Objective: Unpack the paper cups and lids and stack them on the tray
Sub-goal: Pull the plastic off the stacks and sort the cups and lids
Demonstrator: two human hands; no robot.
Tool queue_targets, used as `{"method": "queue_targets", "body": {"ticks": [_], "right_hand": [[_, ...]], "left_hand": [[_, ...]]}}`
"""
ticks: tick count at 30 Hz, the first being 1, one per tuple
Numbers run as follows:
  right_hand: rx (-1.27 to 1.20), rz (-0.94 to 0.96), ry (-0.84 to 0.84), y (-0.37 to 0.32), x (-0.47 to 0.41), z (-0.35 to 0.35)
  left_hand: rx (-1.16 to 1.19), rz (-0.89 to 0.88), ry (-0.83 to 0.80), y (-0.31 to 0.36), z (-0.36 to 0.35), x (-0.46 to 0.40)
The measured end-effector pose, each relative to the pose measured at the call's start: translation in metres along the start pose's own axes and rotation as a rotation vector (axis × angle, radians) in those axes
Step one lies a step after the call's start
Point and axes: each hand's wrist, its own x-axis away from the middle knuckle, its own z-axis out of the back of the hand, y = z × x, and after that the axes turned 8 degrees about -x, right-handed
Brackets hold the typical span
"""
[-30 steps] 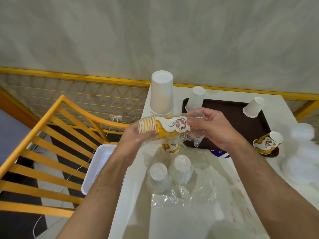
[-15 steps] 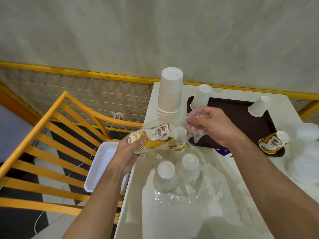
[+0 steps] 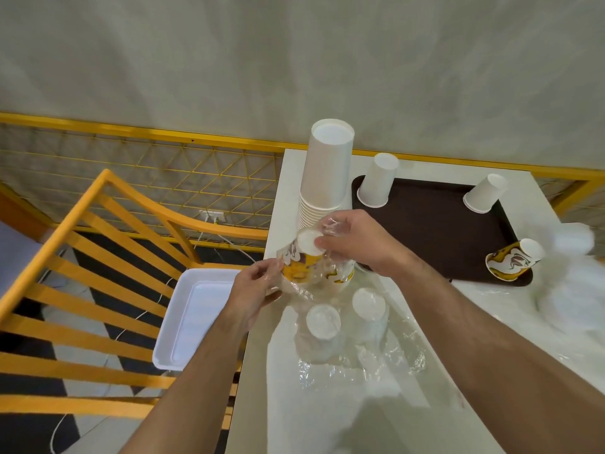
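A stack of yellow printed cups [image 3: 302, 262] in a clear plastic sleeve is held above the table's left edge, its white base turned up towards me. My left hand [image 3: 258, 290] grips the sleeve at the lower end. My right hand [image 3: 355, 242] pinches the plastic at the base end. A tall stack of white cups [image 3: 327, 172] stands upside down just behind. The dark brown tray [image 3: 435, 231] holds two upside-down white cups [image 3: 378, 180] [image 3: 486, 193] and a yellow printed cup [image 3: 514, 260] lying on its side.
Two wrapped cup stacks [image 3: 347, 314] stand in crumpled clear plastic [image 3: 370, 358] on the white table. A blurred pile of white lids [image 3: 579, 296] sits at the right. Left of the table are a white bin [image 3: 193, 316] and an orange wooden chair [image 3: 98, 257].
The printed cup stack has swung from lying sideways to base-up and moved right. My right hand shifted onto the plastic at its base; my left hand slid down the sleeve.
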Motion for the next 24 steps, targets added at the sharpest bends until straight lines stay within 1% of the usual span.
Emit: {"method": "queue_targets", "body": {"ticks": [5,8,10,16,19,21,23,24], "right_hand": [[0.216,-0.016,0.005,-0.006,-0.01,-0.019],[0.268,-0.02,-0.013,-0.012,-0.012,-0.023],[0.287,0.0,-0.003,-0.018,-0.014,-0.023],[0.319,0.034,0.016,-0.033,-0.02,-0.022],[0.222,0.04,0.036,-0.04,-0.02,-0.015],[0.094,0.016,0.02,-0.046,-0.014,-0.004],[-0.134,-0.023,-0.018,-0.053,-0.004,0.008],[-0.282,-0.041,-0.04,-0.056,0.002,0.014]], "left_hand": [[-0.149,0.016,-0.114,-0.015,0.01,-0.009],[-0.103,0.051,-0.185,-0.021,0.016,-0.012],[-0.081,0.057,-0.192,-0.024,0.021,-0.016],[-0.144,0.036,-0.165,-0.024,0.025,-0.021],[-0.212,0.05,-0.098,-0.021,0.022,-0.021],[-0.252,0.054,0.018,-0.012,0.019,-0.016],[-0.197,0.028,0.134,0.004,0.017,-0.003],[-0.123,-0.004,0.16,0.012,0.016,0.004]]}}
